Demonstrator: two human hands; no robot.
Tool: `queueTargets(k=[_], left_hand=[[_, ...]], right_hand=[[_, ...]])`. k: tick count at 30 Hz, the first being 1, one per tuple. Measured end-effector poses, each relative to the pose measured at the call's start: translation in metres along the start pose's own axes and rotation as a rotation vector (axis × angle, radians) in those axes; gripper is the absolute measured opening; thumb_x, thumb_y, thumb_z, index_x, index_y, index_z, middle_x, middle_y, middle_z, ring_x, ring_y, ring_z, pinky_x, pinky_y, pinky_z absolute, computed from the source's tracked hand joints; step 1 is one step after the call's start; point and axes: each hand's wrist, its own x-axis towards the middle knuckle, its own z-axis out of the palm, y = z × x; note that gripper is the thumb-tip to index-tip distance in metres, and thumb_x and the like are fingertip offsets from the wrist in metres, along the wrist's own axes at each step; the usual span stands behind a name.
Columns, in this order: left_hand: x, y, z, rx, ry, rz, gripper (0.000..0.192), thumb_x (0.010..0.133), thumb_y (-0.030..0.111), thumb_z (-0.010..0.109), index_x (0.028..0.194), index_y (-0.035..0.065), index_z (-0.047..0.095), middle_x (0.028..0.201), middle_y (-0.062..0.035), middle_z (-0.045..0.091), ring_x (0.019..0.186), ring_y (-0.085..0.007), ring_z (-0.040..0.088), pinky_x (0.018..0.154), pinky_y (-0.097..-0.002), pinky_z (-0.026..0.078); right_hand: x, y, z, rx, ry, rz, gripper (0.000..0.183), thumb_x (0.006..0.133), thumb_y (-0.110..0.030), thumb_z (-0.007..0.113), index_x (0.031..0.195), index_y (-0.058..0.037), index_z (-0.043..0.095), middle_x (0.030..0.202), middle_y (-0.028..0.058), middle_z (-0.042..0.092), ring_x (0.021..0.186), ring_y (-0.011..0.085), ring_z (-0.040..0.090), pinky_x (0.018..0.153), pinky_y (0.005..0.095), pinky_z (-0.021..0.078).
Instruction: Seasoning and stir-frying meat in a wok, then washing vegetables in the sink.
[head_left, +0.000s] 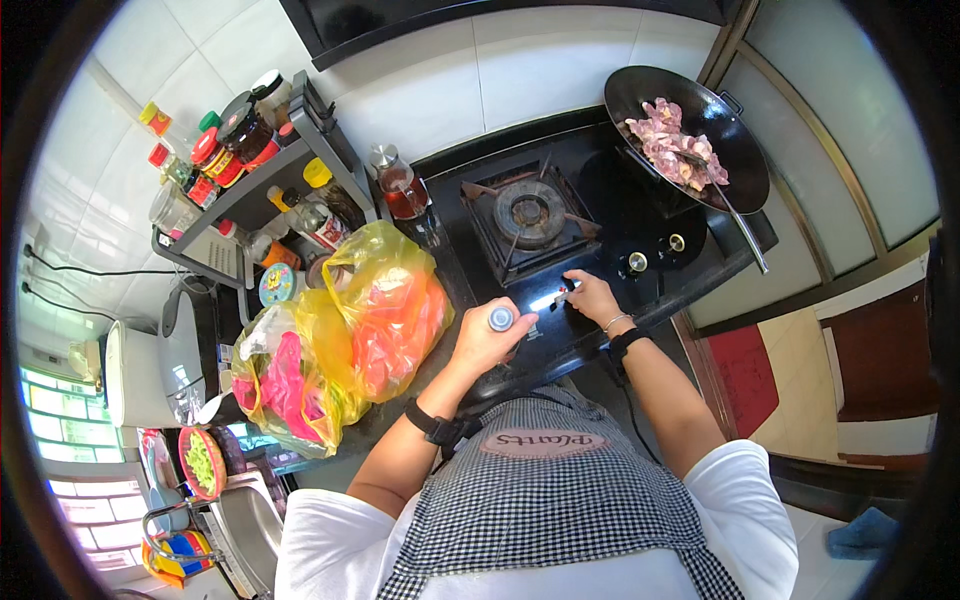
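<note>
My left hand (484, 341) is closed around a small bottle seen from above, its round blue-grey cap (501, 319) showing between thumb and fingers. Over the front of the black glass gas hob (465, 232), my right hand (592, 300) has its fingertips bent together by a small red-and-white item (561, 293). Whether they pinch it or only touch the hob there is too small to tell. Ahead of both hands is a bare gas burner (529, 214). To the right, a black wok (731, 139) holds pieces of raw meat (667, 142) and a metal spatula (739, 217).
Yellow plastic bags (397, 315) with pink and red bags inside stand left of my left hand. Behind them, a grey rack (262, 180) carries several jars and bottles. A glass jug (405, 191) with dark red liquid stands beside the hob. Two hob knobs (637, 261) sit right.
</note>
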Motion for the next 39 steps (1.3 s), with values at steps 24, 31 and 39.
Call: queueTargets(k=[24,31,39], left_hand=[[-0.328,0.032,0.093,-0.032,1.341,-0.344,0.02,0.079,0.005,0.065,0.065,0.0042,0.051,0.071,-0.0014,0.056,0.065,-0.0076,0.05,0.06,-0.0223,0.041],[-0.501,0.061,0.194,0.053,2.006,-0.431,0.022,0.079,0.005,0.065,0.062,0.0053,0.05,0.065,0.0003,0.055,0.061,-0.0052,0.049,0.057,-0.0216,0.041],[-0.652,0.075,0.302,0.072,2.362,-0.43,0.021,0.078,0.001,0.063,0.063,0.004,0.049,0.068,-0.0039,0.056,0.063,-0.0079,0.05,0.06,-0.0226,0.041]], right_hand=[[0.032,-0.019,0.012,-0.562,-0.427,-0.71,0.009,0.063,-0.008,0.059,0.067,-0.0003,0.055,0.065,0.0208,0.058,0.065,0.0377,0.059,0.06,0.0436,0.046],[-0.068,-0.06,0.081,-0.284,-0.667,-0.683,0.025,0.071,-0.011,0.061,0.094,-0.0018,0.065,0.074,0.0084,0.064,0.067,0.0178,0.06,0.065,0.0322,0.047],[-0.373,-0.103,0.235,-0.15,-1.531,-0.531,0.014,0.078,-0.009,0.059,0.08,0.0021,0.067,0.069,0.0035,0.063,0.064,0.01,0.057,0.06,0.0222,0.0432]])
